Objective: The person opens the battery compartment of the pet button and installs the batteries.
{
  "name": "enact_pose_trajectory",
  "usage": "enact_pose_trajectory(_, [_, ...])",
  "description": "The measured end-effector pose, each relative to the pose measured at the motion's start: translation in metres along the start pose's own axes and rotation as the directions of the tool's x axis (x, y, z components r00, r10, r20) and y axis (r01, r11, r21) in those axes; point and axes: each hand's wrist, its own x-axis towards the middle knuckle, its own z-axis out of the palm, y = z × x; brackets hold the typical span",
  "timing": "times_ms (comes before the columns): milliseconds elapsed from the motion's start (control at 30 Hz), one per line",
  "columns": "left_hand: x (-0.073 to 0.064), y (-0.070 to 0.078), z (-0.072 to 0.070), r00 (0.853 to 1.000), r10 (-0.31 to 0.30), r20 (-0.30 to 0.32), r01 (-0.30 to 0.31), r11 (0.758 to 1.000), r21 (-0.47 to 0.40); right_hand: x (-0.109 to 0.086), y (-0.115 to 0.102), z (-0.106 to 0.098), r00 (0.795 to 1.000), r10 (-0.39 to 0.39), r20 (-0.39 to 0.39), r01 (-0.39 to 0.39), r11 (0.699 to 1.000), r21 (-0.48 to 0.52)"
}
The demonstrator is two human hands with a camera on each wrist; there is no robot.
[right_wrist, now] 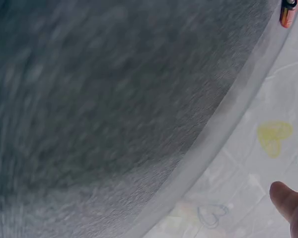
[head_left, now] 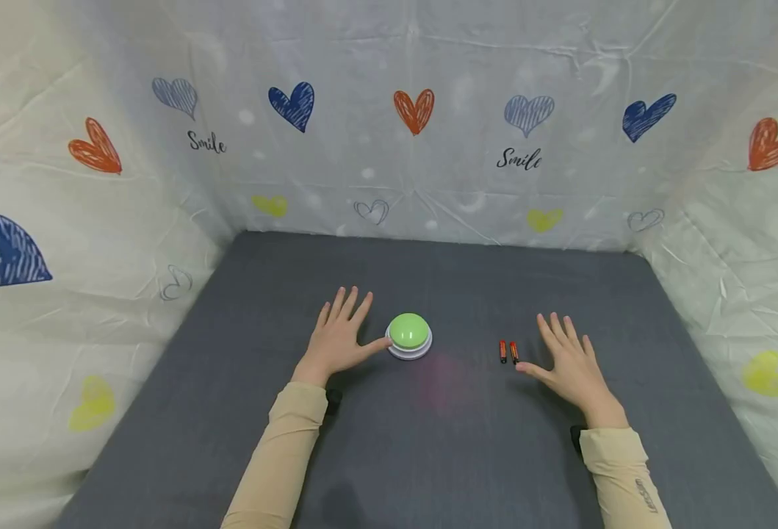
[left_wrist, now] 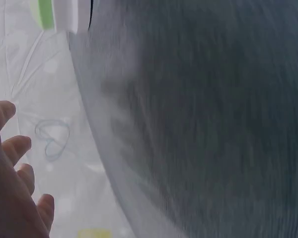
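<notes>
A green dome push button on a white round base sits near the middle of the table. My left hand is just left of it, fingers straight and spread, with the thumb tip at the base's edge; whether it touches I cannot tell. In the left wrist view part of the button shows at the top. Two small red and black batteries lie side by side to the right. Beside them my right hand is spread with straight fingers, holding nothing. One battery appears at the right wrist view's top corner.
The dark grey tabletop runs back to a white curtain printed with hearts and "Smile". The same curtain stands along the left and right sides.
</notes>
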Motion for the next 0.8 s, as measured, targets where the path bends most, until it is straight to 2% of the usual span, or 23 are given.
enact_pose_trajectory(233, [0.01,0.012,0.013,0.992,0.081,0.095,-0.065,0.986,-0.152,0.004,-0.009,0.0,1.0,-0.01,0.016,0.009,0.999,0.047])
enact_pose_trajectory(367, [0.014,0.017,0.019,0.987,0.077,0.14,-0.05,0.981,-0.189,0.004,-0.011,0.0,1.0,-0.023,0.006,0.023,0.999,0.044])
enact_pose_trajectory(467, [0.018,0.02,0.023,0.986,0.084,0.143,-0.051,0.974,-0.219,0.005,-0.012,0.001,1.0,-0.027,-0.003,0.027,0.999,0.044])
enact_pose_trajectory(567, [0.022,0.025,0.028,0.983,0.094,0.157,-0.047,0.958,-0.284,0.006,-0.012,0.0,0.999,-0.034,-0.009,0.034,0.999,0.042])
enact_pose_trajectory(700, [0.026,0.031,0.033,0.978,0.072,0.195,0.003,0.934,-0.358,0.007,-0.013,0.001,0.998,-0.057,-0.033,0.058,0.998,0.034])
enact_pose_trajectory(800, [0.031,0.033,0.037,0.978,0.051,0.2,0.028,0.926,-0.377,0.007,-0.014,0.002,0.996,-0.069,-0.056,0.071,0.997,0.032])
